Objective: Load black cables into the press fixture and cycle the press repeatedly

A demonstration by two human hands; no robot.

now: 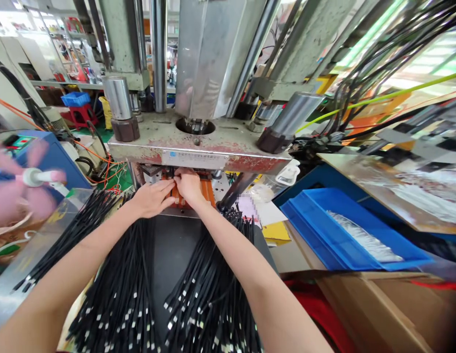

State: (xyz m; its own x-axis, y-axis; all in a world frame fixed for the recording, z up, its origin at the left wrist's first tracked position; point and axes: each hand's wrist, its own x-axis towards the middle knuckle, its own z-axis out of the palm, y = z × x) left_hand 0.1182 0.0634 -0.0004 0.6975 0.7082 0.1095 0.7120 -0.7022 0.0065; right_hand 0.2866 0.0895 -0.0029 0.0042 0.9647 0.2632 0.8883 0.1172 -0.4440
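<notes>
My left hand (pixel 151 198) reaches under the press plate, its fingers stretched out flat and its thumb apart. The fingertips come close to my right hand (pixel 189 186), over the orange-brown mold block (pixel 208 190). My right hand's fingers are bent and pressed together at the back of the mold; whatever they hold is hidden. Below my left forearm hangs a bundle of black cables (pixel 127 264) with small pale metal ends. A second bundle of black cables (pixel 209 274) lies beneath my right forearm, and dark grey table surface (pixel 172 250) shows between the two.
The scuffed press plate (pixel 150 142) sits just above my hands, with steel columns rising behind. More black cables (pixel 77 225) lie at the left. A pink fan (pixel 29 179) spins there. Blue trays (pixel 312 206) and cardboard boxes (pixel 382 299) stand at the right.
</notes>
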